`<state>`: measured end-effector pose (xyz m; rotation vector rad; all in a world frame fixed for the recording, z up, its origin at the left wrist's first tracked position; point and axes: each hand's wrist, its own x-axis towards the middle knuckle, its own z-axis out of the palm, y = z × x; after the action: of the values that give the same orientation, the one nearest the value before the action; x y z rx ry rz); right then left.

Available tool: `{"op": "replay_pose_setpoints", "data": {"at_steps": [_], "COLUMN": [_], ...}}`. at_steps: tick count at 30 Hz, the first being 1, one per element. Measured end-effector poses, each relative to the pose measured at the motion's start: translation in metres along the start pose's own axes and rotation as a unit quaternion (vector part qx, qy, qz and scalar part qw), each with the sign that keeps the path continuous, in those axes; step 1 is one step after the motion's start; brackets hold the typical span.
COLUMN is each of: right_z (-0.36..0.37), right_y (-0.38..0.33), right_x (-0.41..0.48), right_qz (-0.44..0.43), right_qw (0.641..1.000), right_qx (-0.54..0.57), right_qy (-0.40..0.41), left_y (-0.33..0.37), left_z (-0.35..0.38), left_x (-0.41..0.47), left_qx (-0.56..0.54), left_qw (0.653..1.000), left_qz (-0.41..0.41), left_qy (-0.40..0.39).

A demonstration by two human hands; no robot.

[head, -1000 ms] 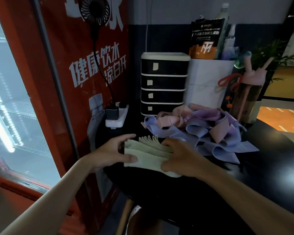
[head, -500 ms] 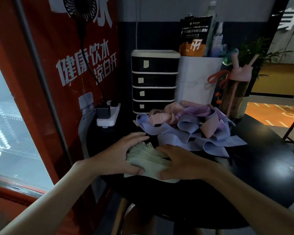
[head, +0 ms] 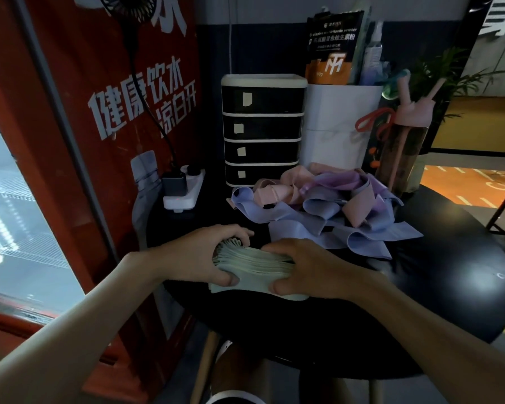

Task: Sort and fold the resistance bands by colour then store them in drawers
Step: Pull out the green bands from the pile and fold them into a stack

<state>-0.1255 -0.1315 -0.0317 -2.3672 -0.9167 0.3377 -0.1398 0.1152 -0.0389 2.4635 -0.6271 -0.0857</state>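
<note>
Hands press in on a folded stack of pale green bands (head: 254, 265) from both sides. Left hand (head: 200, 258) clasps the stack's left end, fingers curled over the fanned folds and thumb tucked under the near edge. Right hand (head: 309, 268) clamps the right end, fingers over the top and thumb pinching the near lower corner. The stack rests on the round black desk (head: 449, 287), its bottom layer sticking out a little toward the person beneath both thumbs.

Just beyond the right hand's knuckles lies a loose tangle of unsorted bands (head: 333, 208), lavender-blue strips nearest the hand, pink and purple ones farther back. Behind that heap, straight ahead of the left hand's fingertips, stands a small black drawer unit (head: 263, 129) with four closed drawers, each bearing a pale label. To the right of it is a white container (head: 338, 126) holding a dark pouch and bottles, then a pink-lidded drink bottle (head: 403, 153). Beyond and left of the left hand, a white power strip (head: 184, 191) sits at the desk's edge beside a red cooler cabinet (head: 99, 112).
</note>
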Motion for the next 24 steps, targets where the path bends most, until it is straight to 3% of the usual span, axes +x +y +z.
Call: {"op": "replay_pose_setpoints", "data": {"at_steps": [8, 12, 17, 24], "right_z": [0.001, 0.003, 0.008, 0.01], "right_y": [0.004, 0.009, 0.016, 0.026], "right_x": [0.001, 0.001, 0.001, 0.001], "right_qz": [-0.026, -0.039, -0.048, -0.037], "right_qw": [1.0, 0.999, 0.997, 0.997], "right_qx": [0.0, 0.006, 0.015, -0.005], "right_qy": [0.008, 0.033, 0.061, 0.071], "left_y": [-0.008, -0.013, -0.028, -0.029], "left_z": [0.003, 0.008, 0.018, 0.017], "left_x": [-0.011, -0.013, -0.006, -0.007], "left_qx": [0.001, -0.068, -0.116, -0.181], "left_qw": [1.0, 0.997, 0.991, 0.983], "left_qz": [0.014, -0.008, 0.022, 0.025], "left_qy": [0.016, 0.035, 0.062, 0.013]}}
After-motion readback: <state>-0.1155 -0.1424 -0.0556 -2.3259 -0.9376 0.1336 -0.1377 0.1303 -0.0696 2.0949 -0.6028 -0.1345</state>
